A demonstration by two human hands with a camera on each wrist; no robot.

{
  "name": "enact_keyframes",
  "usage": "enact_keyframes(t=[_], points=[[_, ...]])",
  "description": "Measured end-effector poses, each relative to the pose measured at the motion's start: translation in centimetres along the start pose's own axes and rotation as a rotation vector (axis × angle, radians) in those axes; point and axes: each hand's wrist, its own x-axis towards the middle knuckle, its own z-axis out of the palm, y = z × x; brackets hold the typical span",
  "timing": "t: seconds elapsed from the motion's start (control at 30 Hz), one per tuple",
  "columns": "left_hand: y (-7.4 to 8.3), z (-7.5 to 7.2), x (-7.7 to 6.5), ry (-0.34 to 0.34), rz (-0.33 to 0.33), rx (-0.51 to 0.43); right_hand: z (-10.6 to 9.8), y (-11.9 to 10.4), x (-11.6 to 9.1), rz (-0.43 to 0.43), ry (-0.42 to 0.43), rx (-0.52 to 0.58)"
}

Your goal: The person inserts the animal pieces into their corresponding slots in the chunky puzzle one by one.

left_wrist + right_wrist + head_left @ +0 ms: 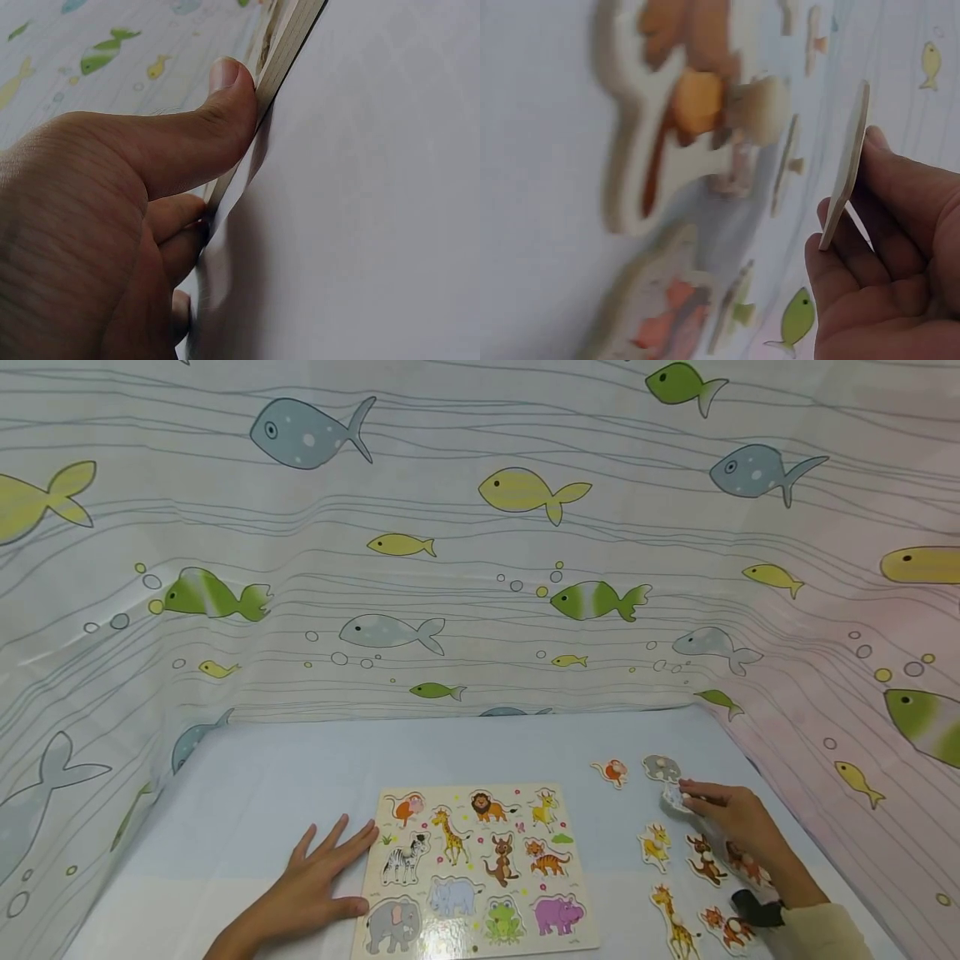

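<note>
Against our spread left hand (318, 885): puzzle board (477, 856), edge touched, likely to steady it | in our right hand (731, 818): 1 pale piece (673, 797), pinched thumb-to-fingers, probably for a sure hold

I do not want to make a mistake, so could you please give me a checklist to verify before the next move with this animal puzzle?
1. Left hand touches the board at its left edge: ok.
2. Held piece gripped by the right hand: ok.
3. Animal on the held piece: cannot tell, partly covered.
4. Held piece over the board: not ok, it is to the right.
5. Giraffe piece off the board: ok.
</note>
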Motion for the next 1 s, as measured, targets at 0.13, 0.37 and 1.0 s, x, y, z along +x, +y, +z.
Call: enact_keyframes(t=[0.13, 0.37, 1.0], points=[[0.1, -0.1, 0.0, 0.002, 0.004, -0.005, -0.5, -1.4, -0.2, -0.028, 0.009, 0.000], [0.0, 0.0, 0.0, 0.001, 0.000, 0.001, -0.3, -3.4, -0.4, -0.060, -0.021, 0.045], [0.0, 0.0, 0.0, -0.010, -0.014, 0.000, 3.3, -8.1, -0.9, -0.222, -0.066, 0.167]])
